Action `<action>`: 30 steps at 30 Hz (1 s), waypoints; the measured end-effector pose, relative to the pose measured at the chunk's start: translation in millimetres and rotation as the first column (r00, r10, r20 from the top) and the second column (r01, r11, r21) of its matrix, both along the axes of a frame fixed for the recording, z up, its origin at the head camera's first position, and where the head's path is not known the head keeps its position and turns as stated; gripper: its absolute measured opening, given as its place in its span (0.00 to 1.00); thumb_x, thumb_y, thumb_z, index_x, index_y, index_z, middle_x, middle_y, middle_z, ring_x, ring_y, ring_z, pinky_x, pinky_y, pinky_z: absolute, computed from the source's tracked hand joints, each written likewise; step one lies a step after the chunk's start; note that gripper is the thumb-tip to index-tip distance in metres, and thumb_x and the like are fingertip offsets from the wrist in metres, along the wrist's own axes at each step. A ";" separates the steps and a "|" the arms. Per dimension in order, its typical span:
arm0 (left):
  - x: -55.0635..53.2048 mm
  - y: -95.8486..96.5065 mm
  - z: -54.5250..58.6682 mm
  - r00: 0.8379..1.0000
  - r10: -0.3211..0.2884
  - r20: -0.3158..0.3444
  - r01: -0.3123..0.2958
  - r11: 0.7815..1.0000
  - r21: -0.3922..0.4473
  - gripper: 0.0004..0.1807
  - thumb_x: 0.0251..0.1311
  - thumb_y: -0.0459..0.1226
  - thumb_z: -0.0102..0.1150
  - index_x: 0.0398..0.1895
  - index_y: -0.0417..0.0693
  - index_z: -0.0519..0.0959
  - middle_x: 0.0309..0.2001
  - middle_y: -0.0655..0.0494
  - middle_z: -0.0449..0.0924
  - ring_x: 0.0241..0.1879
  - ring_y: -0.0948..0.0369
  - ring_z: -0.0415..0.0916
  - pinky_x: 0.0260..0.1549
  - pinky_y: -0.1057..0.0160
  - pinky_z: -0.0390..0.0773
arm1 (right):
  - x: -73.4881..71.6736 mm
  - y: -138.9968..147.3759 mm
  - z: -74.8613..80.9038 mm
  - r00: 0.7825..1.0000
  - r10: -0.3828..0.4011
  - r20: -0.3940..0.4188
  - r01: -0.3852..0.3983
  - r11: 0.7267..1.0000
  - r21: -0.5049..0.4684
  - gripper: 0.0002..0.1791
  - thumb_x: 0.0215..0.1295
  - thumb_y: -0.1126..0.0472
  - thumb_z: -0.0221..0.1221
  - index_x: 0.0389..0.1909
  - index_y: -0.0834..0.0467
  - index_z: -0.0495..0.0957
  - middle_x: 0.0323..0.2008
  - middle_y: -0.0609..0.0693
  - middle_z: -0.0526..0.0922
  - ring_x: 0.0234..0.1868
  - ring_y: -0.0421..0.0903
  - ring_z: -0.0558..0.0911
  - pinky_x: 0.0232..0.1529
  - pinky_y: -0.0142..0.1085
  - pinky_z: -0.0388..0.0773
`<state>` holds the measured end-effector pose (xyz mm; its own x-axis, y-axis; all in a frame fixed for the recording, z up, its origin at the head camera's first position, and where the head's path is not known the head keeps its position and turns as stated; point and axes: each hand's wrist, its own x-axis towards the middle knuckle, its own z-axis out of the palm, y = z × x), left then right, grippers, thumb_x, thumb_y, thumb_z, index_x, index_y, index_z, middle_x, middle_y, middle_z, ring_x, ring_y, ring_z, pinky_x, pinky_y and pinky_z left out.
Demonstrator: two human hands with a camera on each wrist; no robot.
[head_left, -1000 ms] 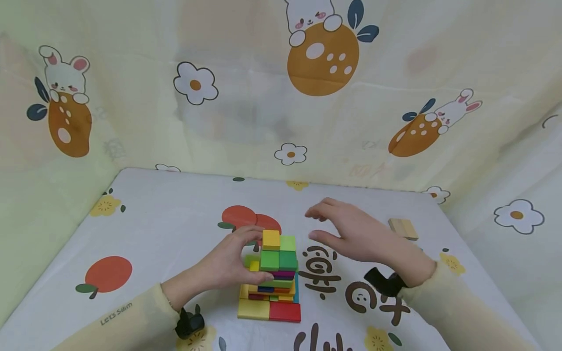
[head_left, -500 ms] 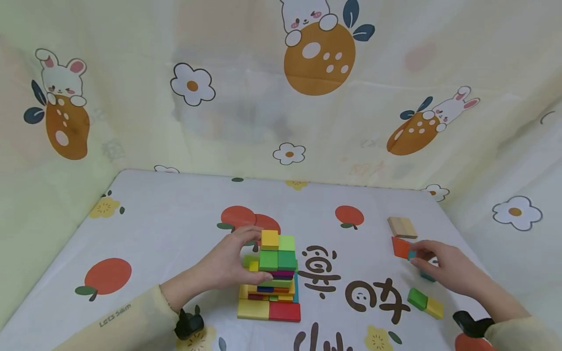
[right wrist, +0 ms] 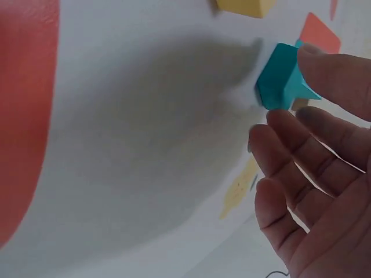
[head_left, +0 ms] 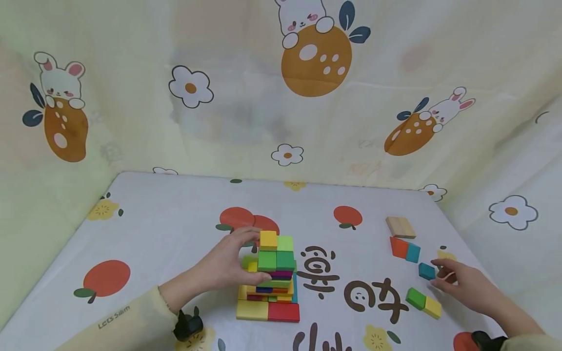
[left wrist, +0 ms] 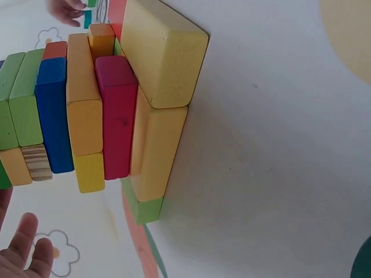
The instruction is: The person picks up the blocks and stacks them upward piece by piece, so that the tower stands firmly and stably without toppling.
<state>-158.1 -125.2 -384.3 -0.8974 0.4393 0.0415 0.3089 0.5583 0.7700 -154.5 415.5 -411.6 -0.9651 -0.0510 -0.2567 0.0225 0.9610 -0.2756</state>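
Observation:
A tower of coloured wooden blocks (head_left: pixel 280 284) stands on the printed cloth, with a yellow block (head_left: pixel 268 241) at its top left. My left hand (head_left: pixel 219 263) curves round its left side, thumb in front and fingers partly hidden behind; the left wrist view shows the tower's side (left wrist: pixel 119 116) and loosely bent fingertips (left wrist: pixel 42 255). Over on the right, my right hand (head_left: pixel 467 285) is at a small teal block (head_left: pixel 426 271), thumb and fingers spread apart beside it. In the right wrist view the thumb overlaps the teal block (right wrist: pixel 277 75); contact is unclear.
Near the right hand lie a red block (head_left: pixel 398 247) touching a blue block (head_left: pixel 412 253), and a green block (head_left: pixel 415 298) touching a yellow block (head_left: pixel 432 308). Plain wood blocks (head_left: pixel 400 227) lie farther back. A patterned curtain (head_left: pixel 246 122) rises behind the table.
My right hand has moved from beside the tower out to the loose blocks at right, then nearer to me, from the blue block to the teal one. The left hand stays at the tower.

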 end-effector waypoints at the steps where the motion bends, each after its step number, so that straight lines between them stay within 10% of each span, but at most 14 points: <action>1: 0.3 0.2 -0.2 1.000 0.002 0.002 -0.002 1.000 -0.001 0.40 0.47 0.49 0.80 0.64 0.44 0.76 0.71 0.48 0.70 0.73 0.44 0.64 0.67 0.35 0.71 | -1.1 -1.5 -1.4 1.000 -0.010 0.011 0.010 1.000 -0.006 0.32 0.65 0.55 0.68 0.61 0.73 0.72 0.40 0.53 0.83 0.40 0.47 0.80 0.35 0.35 0.81; 17: 0.9 0.0 -3.0 1.000 -0.004 -0.008 0.003 1.000 -0.009 0.40 0.47 0.49 0.80 0.64 0.43 0.76 0.71 0.47 0.70 0.72 0.44 0.65 0.66 0.36 0.72 | 4.0 -14.7 -7.7 0.994 -0.060 0.089 0.064 0.997 -0.047 0.27 0.61 0.54 0.71 0.52 0.69 0.78 0.37 0.48 0.82 0.39 0.45 0.77 0.36 0.33 0.81; 24: 0.8 -0.1 -0.8 1.000 0.005 -0.006 -0.005 1.000 -0.018 0.41 0.48 0.49 0.80 0.64 0.43 0.75 0.72 0.47 0.69 0.71 0.44 0.65 0.66 0.36 0.72 | -3.1 -48.3 18.7 0.994 0.073 -0.083 -0.074 0.997 -0.010 0.20 0.60 0.56 0.72 0.46 0.65 0.82 0.36 0.47 0.85 0.37 0.43 0.80 0.34 0.30 0.80; 30: 0.7 -0.1 0.2 1.000 0.009 -0.006 -0.009 1.000 -0.015 0.41 0.47 0.48 0.80 0.64 0.43 0.76 0.71 0.47 0.70 0.74 0.43 0.62 0.67 0.35 0.70 | -8.6 -125.7 62.0 0.931 0.233 -0.280 -0.259 0.964 -0.061 0.17 0.59 0.56 0.73 0.46 0.60 0.84 0.38 0.45 0.87 0.39 0.43 0.82 0.39 0.36 0.81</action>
<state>-157.4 -125.4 -384.1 -0.9011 0.4318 0.0400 0.3083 0.5730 0.7594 -163.1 289.8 -349.6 -0.9513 -0.3070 0.0278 -0.2987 0.8958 -0.3292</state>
